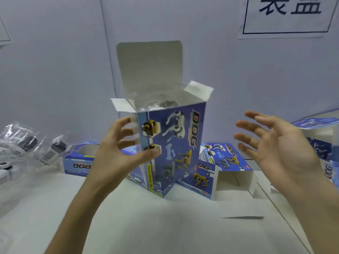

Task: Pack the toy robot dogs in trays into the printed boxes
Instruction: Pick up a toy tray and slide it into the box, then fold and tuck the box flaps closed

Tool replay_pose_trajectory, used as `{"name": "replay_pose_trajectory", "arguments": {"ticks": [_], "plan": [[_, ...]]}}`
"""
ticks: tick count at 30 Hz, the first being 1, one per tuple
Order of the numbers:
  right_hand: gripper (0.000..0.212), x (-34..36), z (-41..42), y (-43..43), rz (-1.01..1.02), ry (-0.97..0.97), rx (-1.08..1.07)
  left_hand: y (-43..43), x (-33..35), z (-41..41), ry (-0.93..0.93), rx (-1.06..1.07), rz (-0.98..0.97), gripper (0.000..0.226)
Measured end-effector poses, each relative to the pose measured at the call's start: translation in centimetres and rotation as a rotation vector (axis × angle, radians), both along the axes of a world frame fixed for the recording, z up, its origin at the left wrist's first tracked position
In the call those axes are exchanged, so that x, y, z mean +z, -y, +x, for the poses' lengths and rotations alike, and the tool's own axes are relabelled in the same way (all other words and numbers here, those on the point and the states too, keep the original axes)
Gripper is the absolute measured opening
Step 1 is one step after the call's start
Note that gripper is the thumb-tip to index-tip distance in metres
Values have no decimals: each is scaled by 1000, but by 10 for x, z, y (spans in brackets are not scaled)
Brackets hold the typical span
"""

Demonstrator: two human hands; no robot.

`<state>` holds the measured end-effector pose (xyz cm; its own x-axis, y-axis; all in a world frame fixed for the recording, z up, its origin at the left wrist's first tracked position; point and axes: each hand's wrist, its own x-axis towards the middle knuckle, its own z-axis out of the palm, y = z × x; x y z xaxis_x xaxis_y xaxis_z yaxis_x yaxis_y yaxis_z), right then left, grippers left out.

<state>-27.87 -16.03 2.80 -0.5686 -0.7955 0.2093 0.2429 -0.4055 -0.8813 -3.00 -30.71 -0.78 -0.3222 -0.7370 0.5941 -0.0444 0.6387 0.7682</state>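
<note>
Clasping the printed box [172,143], upright on the table [128,226], with the left grip [117,149]: thumb on the front face, fingers curled round the left edge. Just visible in its open top, lid flap raised: a clear tray [161,104] with something grey inside. Off to the right, clear of the box, the right grip [280,149], fingers spread and holding nothing.

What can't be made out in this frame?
Head view:
Upright box contents: front wall hides all but clear plastic and something grey.
Wall sign: cut off by top edge.
Trayed toys at left: blurred, glare, cut by left edge.
Box at far right: partly behind the right hand, cut by edge.
</note>
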Motion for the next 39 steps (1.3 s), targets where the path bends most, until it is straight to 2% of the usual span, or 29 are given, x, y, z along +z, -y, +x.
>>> {"name": "replay_pose_trajectory", "arguments": {"ticks": [4, 8, 10, 12, 14, 16, 18, 20, 22, 25, 28, 30, 34, 36, 39], "plan": [[19, 3, -8, -8, -30, 49, -45, -3, -14, -10, 254, -168, 137, 85], [22, 5, -10, -12, -34, 72, -67, -1, -39, -18, 632, -374, 420, 82], [23, 6, -9, -12, -31, 67, -68, 1, -45, -17, 772, -411, 446, 88], [26, 7, -6, -11, -30, -3, -68, 4, -46, -15, 831, -410, 431, 90], [28, 8, 0, -10, -23, -216, -72, 4, -46, -15, 857, -400, 420, 88], [26, 9, 7, -9, -32, -556, -88, 2, -46, -17, 866, -410, 406, 83], [26, 7, 18, -9, -51, -844, -67, 0, -46, -22, 870, -443, 385, 68], [36, 2, 29, -8, -30, -1072, -29, -5, -46, -28, 890, -471, 366, 56], [46, -3, 38, -6, 12, -1253, 2, -8, -49, -34, 887, -479, 346, 55], [58, -12, 44, -4, 248, -1436, 178, -11, -56, -42, 863, -423, 316, 68], [89, -24, 40, -3, 576, -1729, 330, -11, -56, -42, 823, -391, 262, 75], [94, -25, 40, -2, 631, -1764, 336, -12, -52, -40, 830, -361, 218, 71], [90, -24, 44, -1, 664, -1782, 338, -12, -43, -33, 842, -252, 94, 70], [88, -23, 46, -1, 669, -1774, 354, -10, -32, -24, 798, -269, 107, 72], [86, -21, 46, -3, 672, -1775, 373, -5, -14, -6, 651, -277, 126, 56]]}}
